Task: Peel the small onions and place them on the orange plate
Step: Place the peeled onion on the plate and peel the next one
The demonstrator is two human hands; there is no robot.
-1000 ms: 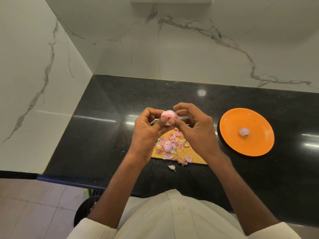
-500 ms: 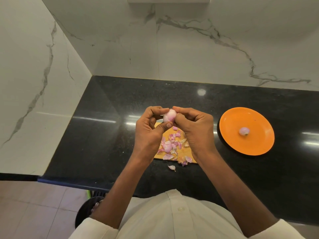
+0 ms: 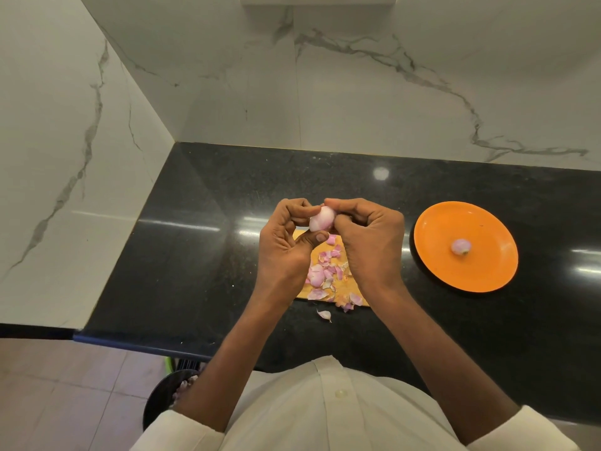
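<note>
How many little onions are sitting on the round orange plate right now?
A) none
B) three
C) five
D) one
D: the round orange plate on the black counter holds a single small peeled pinkish onion near its middle; the other small pink onion is up between both hands, above the wooden board.

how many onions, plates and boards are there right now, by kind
small pink onions: 2, one held by the left hand and right hand, one on the plate
round orange plate: 1
wooden cutting board, strewn with pink peels: 1
total: 4
</note>
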